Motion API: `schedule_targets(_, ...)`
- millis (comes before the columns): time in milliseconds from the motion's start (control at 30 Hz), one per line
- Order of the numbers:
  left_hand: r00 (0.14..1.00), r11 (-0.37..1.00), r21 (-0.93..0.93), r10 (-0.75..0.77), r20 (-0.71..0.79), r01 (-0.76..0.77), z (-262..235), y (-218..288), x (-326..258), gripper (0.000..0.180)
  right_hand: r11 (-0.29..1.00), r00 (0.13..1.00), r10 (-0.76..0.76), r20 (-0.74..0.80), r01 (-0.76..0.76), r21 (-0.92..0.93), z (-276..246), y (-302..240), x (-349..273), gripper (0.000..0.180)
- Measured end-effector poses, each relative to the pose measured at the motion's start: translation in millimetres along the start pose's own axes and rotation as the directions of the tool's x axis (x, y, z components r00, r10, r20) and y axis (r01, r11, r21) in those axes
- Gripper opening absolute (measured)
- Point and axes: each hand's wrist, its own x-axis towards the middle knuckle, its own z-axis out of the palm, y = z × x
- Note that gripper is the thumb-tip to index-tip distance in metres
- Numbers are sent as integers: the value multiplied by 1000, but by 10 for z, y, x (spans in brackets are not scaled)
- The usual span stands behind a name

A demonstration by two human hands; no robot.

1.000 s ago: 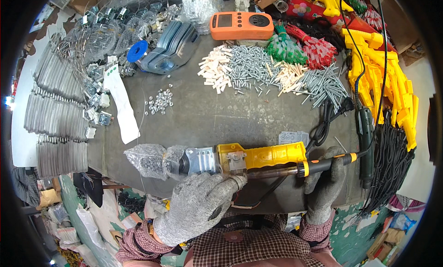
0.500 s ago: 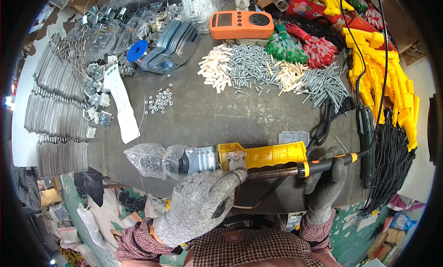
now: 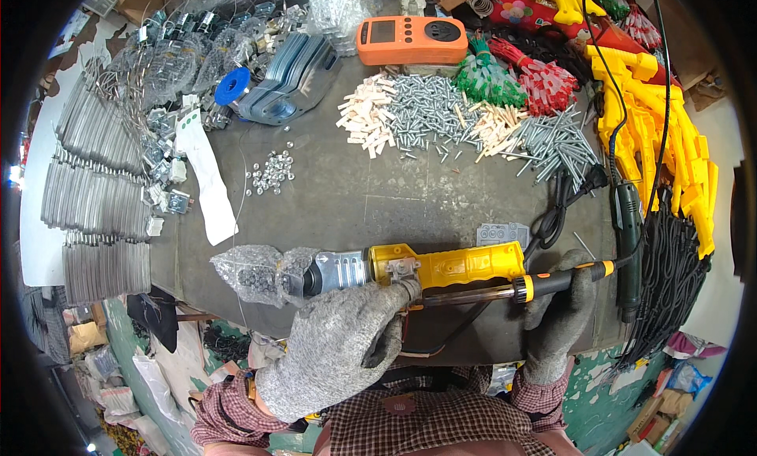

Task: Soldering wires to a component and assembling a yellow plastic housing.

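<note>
My right hand (image 3: pixel 558 314), in a grey glove, closes around the black-and-yellow handle of a soldering iron (image 3: pixel 536 286). Its metal shaft points left, with the front end close to my left fingertips; the tip itself is hidden. My gloved left hand (image 3: pixel 335 346) pinches a small grey component (image 3: pixel 400 269) at the left end of a yellow plastic handle shell (image 3: pixel 473 265). Attached to the shell's left is a shiny metal bracket (image 3: pixel 344 269), followed by a bubble-wrapped piece (image 3: pixel 256 275). Thin wires and a black cable run below the shell, partly behind my hands.
Behind lie loose nuts (image 3: pixel 270 172), screws (image 3: pixel 430 109), pale small pieces (image 3: pixel 367 113) and an orange meter (image 3: pixel 412 40). Stacked metal strips (image 3: pixel 98 188) line the left. Yellow handles (image 3: pixel 654 133), black cords (image 3: pixel 666 275) and a dark green electric screwdriver (image 3: pixel 627 251) occupy the right.
The soldering iron and my right hand have shifted slightly right. My left fingertips have moved a little at the grey component. The yellow shell has hardly moved.
</note>
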Motion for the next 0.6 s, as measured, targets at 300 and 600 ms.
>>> schedule_targets(300,999,999,-25,-26,48,27,-32,1,-1,51,999,998,28,49,-29,24,-59,-25,12,41)
schedule_targets(600,996,998,-21,-54,76,56,-48,14,-1,51,1000,998,16,63,-17,22,-40,-39,26,40)
